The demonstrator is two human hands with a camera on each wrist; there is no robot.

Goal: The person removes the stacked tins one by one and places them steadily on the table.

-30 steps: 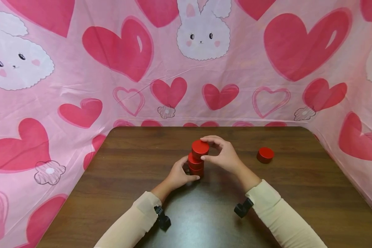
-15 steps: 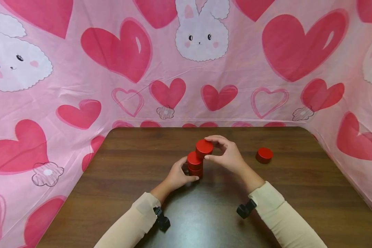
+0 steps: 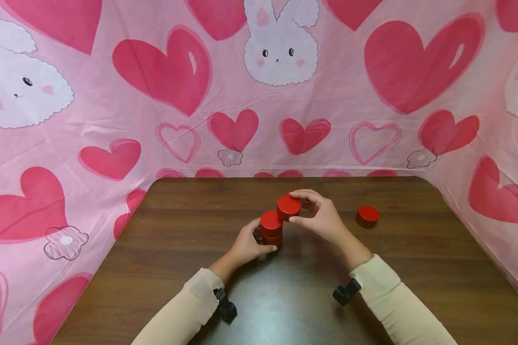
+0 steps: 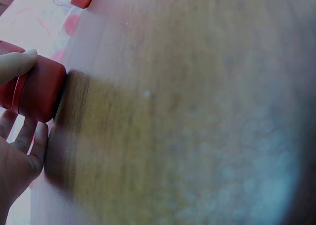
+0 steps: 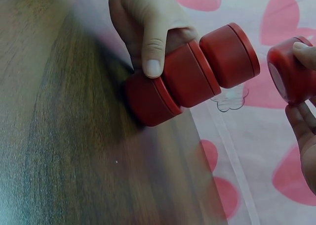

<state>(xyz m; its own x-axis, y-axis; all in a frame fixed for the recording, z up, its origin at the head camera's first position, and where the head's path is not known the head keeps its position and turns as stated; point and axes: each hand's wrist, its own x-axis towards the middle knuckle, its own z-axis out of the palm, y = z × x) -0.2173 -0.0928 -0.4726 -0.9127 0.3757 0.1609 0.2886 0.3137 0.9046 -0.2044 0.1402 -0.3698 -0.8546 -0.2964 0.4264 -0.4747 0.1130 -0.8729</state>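
Observation:
Three round red lidded tins (image 5: pixel 192 74) stand stacked on the wooden table, seen most clearly in the right wrist view. My left hand (image 3: pixel 246 243) curls around the bottom tin (image 4: pixel 42 89), thumb on the near side and fingers behind. Another red tin (image 3: pixel 289 207) is pinched between the thumb and fingers of my right hand (image 3: pixel 319 213). That tin is held up, just to the right of the stack's top, and in the right wrist view a gap shows between them. Its pale underside (image 5: pixel 279 79) faces the stack.
A single red tin (image 3: pixel 368 216) sits on the table (image 3: pixel 198 206) to the right of my right hand. Pink fabric (image 3: pixel 263 103) with hearts and rabbits hangs behind and along both sides of the table.
My right hand has moved the tin it holds rightward, from over the stack to beside its top. My left hand still grips the bottom of the stack.

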